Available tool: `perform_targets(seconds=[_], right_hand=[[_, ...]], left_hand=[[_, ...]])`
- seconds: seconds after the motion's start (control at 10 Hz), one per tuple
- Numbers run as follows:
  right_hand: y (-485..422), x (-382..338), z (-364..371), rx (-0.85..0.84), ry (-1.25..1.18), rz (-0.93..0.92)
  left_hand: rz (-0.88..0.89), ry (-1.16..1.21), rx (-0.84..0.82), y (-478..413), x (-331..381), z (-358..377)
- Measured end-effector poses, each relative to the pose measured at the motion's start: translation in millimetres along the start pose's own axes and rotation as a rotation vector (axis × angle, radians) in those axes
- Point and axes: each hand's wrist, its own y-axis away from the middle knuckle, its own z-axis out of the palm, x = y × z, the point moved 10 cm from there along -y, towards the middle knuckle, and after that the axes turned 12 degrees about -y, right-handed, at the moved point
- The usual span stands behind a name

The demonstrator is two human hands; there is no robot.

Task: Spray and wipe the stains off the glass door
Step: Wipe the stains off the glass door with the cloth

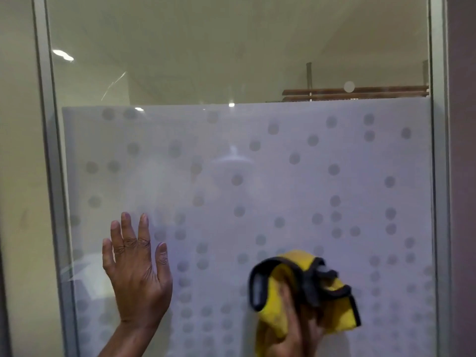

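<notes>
A: First, fingers. Left hand [136,274]: all five digits spread wide and extended upward, palm toward the pane, holding nothing. Whether the palm actually touches the glass I cannot tell.

B: Noted. Right side?

A: Right hand [296,328], low in view and somewhat blurred: fingers curled closed around a bunched yellow microfibre cloth with dark grey edging [304,289]. The cloth folds up and over the hand, its upper part against or just in front of the pane; contact not resolvable through the blur.

B: Relative positions?

A: Left hand at lower left of the pane, right hand with cloth at lower centre-right; the two are well apart, with bare frosted surface between them.

B: And the task object?

A: Tall glass door with a pale metal frame [231,60] fills nearly the whole view. Upper part is clear; the lower part carries a white frosted film with scattered grey dots [283,176]. Both hands sit over the film.

B: Stains?

A: A hazy, smeared patch shows in the film above the left hand; a thin streak marks the clear glass at upper left. Bright spots on the pane read as light reflections.

B: Through the clear section?

A: Brown wooden slats [360,92] at right, just above the film's top edge.
</notes>
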Motion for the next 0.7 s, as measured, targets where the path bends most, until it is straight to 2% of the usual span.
perform_targets(seconds=[0.1,0.2,0.3,0.4,0.5,0.6,0.7], right_hand=[[-28,-9,-46,0.111,0.811,-0.252],[-99,-14,-65,0.35,0.52,0.011],[-178,-40,-61,0.479,0.508,0.009],[-215,-75,-6,0.39,0.482,-0.097],[-222,-105,69,0.248,0.449,-0.28],[-191,-129,147,-0.009,0.512,-0.44],[-135,-139,206,-0.302,0.517,-0.51]], left_hand=[[0.01,-0.015,-0.003,1,2,1],[0.006,-0.02,-0.003,0,1,1],[0.0,-0.024,-0.018,-1,1,1],[0.004,-0.025,-0.016,-1,2,1],[0.013,-0.046,-0.011,0,1,2],[0.015,-0.034,-0.006,0,1,1],[0.003,0.035,0.01,-1,-2,-2]])
